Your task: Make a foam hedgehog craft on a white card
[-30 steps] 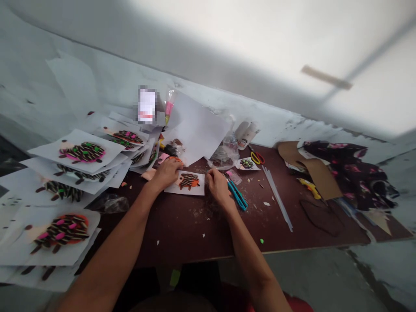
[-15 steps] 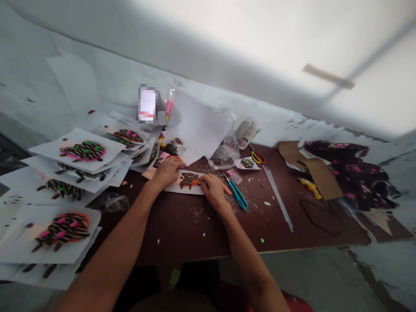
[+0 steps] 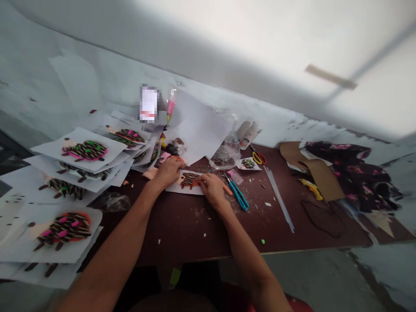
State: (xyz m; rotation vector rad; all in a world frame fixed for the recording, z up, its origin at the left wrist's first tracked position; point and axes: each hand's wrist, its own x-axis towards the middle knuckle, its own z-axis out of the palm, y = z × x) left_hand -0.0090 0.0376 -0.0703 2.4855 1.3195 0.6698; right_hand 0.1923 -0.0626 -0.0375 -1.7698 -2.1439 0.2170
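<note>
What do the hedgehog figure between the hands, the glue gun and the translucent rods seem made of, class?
Hedgehog figure: likely matte modelling clay; its stripes look raised. Glue gun: probably smooth plastic, from its yellow moulded shell. Translucent rods: perhaps hot glue or plastic, being milky.

Craft workspace: paper hedgehogs (image 3: 85, 150), scissors (image 3: 259, 157), glue gun (image 3: 311, 189).

A small white card (image 3: 173, 187) lies flat on the dark red-brown table (image 3: 182, 221), the left hand (image 3: 167, 173) touching its left end. The raised hedgehog (image 3: 189, 180) on it has a pale face, a dark nose, brown feet and an orange body layered with dark and cream strips. Its face points left; the right hand's (image 3: 212, 189) fingertips touch its rear end, hiding part of it.
</note>
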